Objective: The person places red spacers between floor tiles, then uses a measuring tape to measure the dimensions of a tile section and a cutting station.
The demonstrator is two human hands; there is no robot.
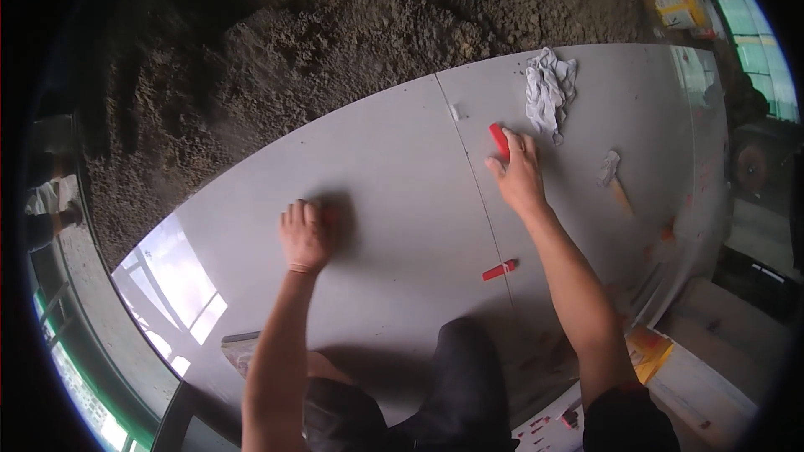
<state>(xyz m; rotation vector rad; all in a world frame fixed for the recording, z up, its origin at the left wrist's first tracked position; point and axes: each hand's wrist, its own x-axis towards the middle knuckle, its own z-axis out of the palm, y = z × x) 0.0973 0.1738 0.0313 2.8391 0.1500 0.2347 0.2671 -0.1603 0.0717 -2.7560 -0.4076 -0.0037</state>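
My left hand [306,234] is curled over the glossy grey tiles [394,167], around a small red piece [331,216] that it mostly hides. My right hand [519,169] grips a red plastic wedge [498,138] beside the seam between tiles. A small white clip [455,112] sits near the upper part of that seam. Lower down, another red wedge [494,273] lies across the seam with a white clip. Right of my right hand lie a crumpled white cloth [548,88] and a wooden-handled hammer [620,180].
Rough dark mortar [293,50] borders the tiles above. A flat trowel [239,350] lies lower left, beside my legs. A yellow bucket [678,4] stands top right. A dark figure or object [46,218] is at the far left edge. Red pieces [666,234] are scattered at right.
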